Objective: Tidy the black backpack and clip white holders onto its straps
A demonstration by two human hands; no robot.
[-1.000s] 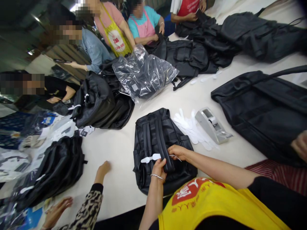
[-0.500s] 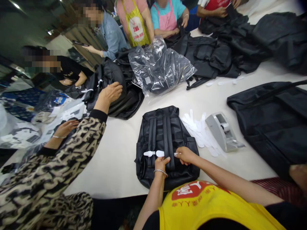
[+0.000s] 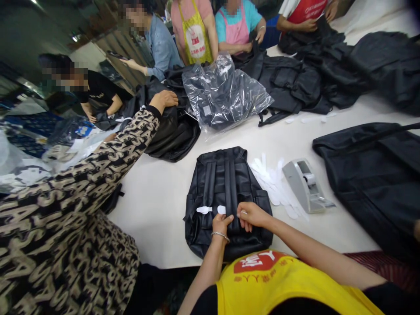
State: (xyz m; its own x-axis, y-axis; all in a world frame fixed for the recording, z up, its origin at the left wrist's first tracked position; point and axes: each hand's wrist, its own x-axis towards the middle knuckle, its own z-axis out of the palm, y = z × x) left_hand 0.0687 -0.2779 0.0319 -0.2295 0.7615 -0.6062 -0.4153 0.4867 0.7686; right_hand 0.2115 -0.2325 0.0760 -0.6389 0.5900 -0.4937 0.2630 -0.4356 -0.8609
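A black backpack [image 3: 226, 179] lies straps-up on the white table [image 3: 164, 205] in front of me. My left hand [image 3: 221, 224] is closed on a white paper strip [image 3: 210, 210] wrapped across the shoulder straps. My right hand [image 3: 251, 214] pinches the strip's other end at the right strap, fingers curled. Beside the backpack lie several loose white strips [image 3: 272, 183] and a grey tape dispenser [image 3: 303, 186].
A person in a patterned sleeve [image 3: 98, 162] reaches across from the left onto a pile of black backpacks [image 3: 173, 131]. A bagged backpack in clear plastic [image 3: 223, 94] lies beyond. More black bags [image 3: 370, 175] fill the right. Several people stand at the far edge.
The neighbour's patterned arm has stretched further across to the backpack pile. My hands have drawn closer together on the strip, which now shows less between them.
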